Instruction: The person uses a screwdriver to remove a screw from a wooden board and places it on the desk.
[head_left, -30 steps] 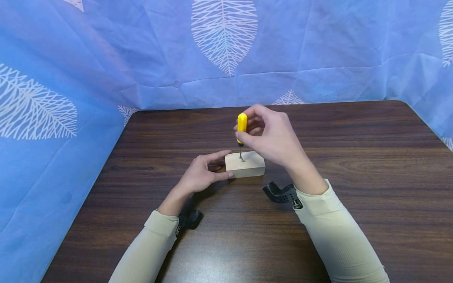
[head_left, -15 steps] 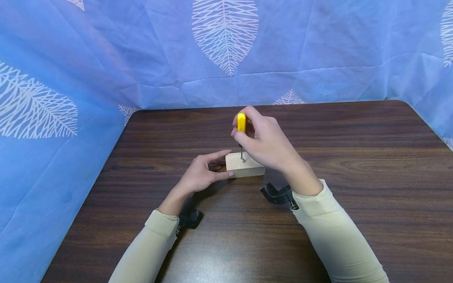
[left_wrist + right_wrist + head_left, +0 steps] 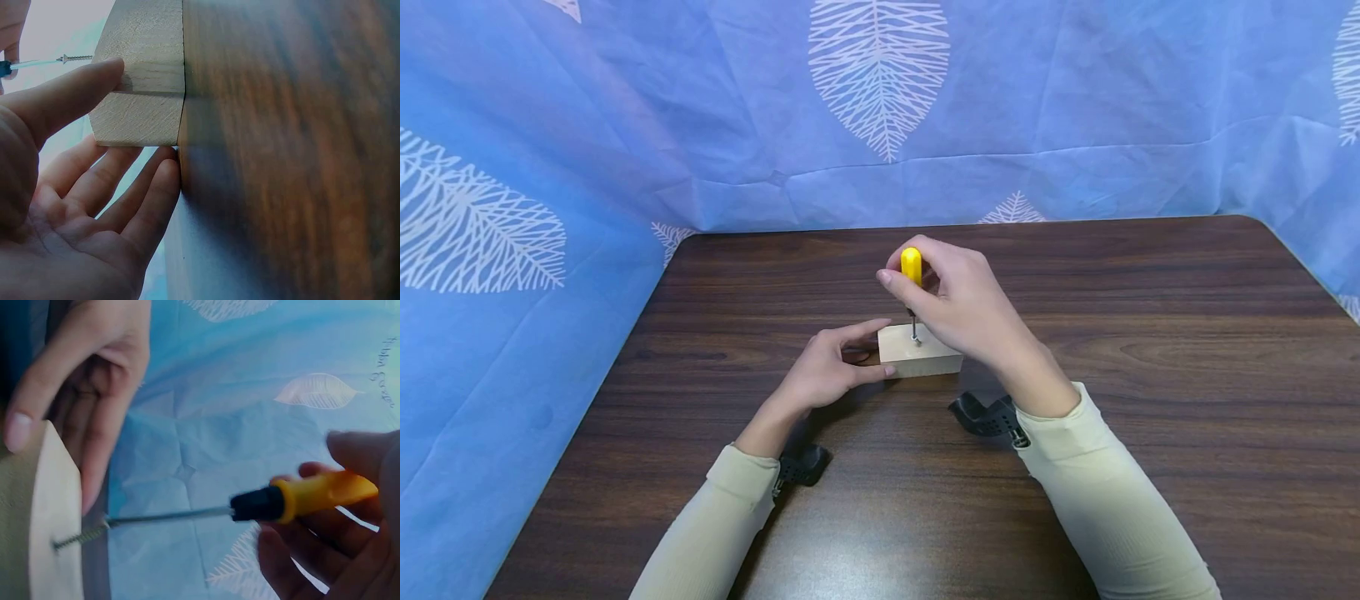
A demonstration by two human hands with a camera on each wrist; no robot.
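Block (image 3: 925, 365), pale wood: flat on the table (image 3: 1150, 333), its left end held between thumb and fingers of the left hand (image 3: 823, 367). Driver (image 3: 912, 267), yellow: near upright above the block, handle in the curled fingers of the right hand (image 3: 966, 300); thumb tip apart from it in the right wrist view. Screw (image 3: 76, 58): thread bare above the block in both wrist views, driver tip at its head; in the head view, only a small glint. Lettering (image 3: 382, 375) on the blue cloth (image 3: 737, 100): right wrist view only, illegible. Obstructions: right hand over part of the block's top, head view; left thumb across the block, left wrist view. Also: black brackets (image 3: 988, 414) at both wrists, pale sleeves (image 3: 1112, 492)
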